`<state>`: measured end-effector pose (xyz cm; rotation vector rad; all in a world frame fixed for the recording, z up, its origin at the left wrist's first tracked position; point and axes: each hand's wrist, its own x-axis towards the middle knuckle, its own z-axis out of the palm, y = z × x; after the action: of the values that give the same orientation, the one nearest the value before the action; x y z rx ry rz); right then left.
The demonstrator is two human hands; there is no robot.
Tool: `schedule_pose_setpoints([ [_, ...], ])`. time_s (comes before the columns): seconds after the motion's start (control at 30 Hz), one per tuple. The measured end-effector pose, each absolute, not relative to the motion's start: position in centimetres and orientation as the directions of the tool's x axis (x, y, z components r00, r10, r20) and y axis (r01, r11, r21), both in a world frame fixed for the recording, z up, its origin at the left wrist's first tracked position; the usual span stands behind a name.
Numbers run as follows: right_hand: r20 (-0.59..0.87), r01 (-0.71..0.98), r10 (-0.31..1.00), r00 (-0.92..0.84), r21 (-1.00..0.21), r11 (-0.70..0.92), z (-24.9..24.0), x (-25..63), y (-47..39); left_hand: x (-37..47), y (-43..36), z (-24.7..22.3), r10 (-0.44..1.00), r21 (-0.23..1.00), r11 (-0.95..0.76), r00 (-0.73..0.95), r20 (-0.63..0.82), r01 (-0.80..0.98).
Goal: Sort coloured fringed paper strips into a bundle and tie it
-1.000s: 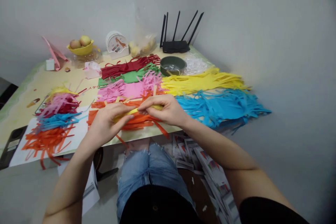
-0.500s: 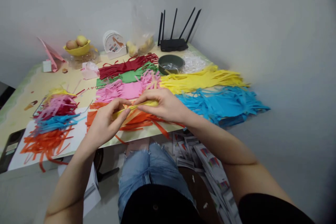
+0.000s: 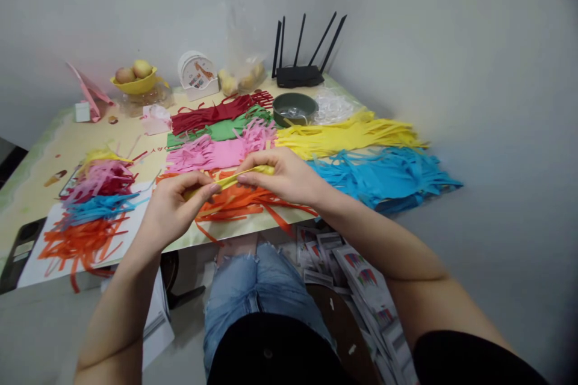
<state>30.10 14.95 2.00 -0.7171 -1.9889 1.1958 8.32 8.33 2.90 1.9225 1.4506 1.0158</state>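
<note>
A narrow yellow strip of paper (image 3: pixel 229 181) stretches between my two hands. My left hand (image 3: pixel 183 201) pinches one end, while my right hand (image 3: pixel 284 175) pinches it farther along, with its end showing above the fingers. Both hands hover over orange fringed paper (image 3: pixel 239 206) near the table's front edge. Just beyond lie pink fringed paper (image 3: pixel 226 155), green fringed paper (image 3: pixel 228 129) and dark red fringed paper (image 3: pixel 217 113). On the right are yellow fringed paper (image 3: pixel 338 137) and blue fringed paper (image 3: pixel 388 177).
Mixed fringed bundles (image 3: pixel 97 207) lie on white paper at the left, by a dark phone-like object (image 3: pixel 22 252). A green round tin (image 3: pixel 294 109), a black router (image 3: pixel 298 76) and a yellow fruit bowl (image 3: pixel 134 83) stand at the back. Packets (image 3: pixel 361 277) lie below the table.
My hands have moved slightly apart, so more of the yellow strip shows between them. My left hand has shifted a little to the left.
</note>
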Motion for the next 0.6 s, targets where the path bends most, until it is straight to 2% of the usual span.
schedule_pose_setpoints([
  [0.13,0.222,-0.055,0.756,-0.616,-0.969,0.240,1.5,30.0,14.3,8.4,7.9,2.3,0.966,0.876,-0.256,0.066,0.251,0.408],
  [0.23,0.216,-0.152,0.768,-0.603,-0.976,0.155,0.8,29.7,14.0,8.4,7.6,2.0,0.967,0.918,-0.252,0.040,0.252,0.306],
  [0.47,0.261,-0.256,0.764,-0.590,-0.958,0.130,-0.2,29.5,13.6,8.0,7.2,1.6,0.979,0.970,-0.203,0.026,0.202,0.133],
  [0.6,0.276,-0.253,0.767,-0.579,-0.955,0.153,-0.2,29.5,13.4,8.1,6.9,1.6,0.976,0.963,-0.218,0.010,0.219,0.156],
])
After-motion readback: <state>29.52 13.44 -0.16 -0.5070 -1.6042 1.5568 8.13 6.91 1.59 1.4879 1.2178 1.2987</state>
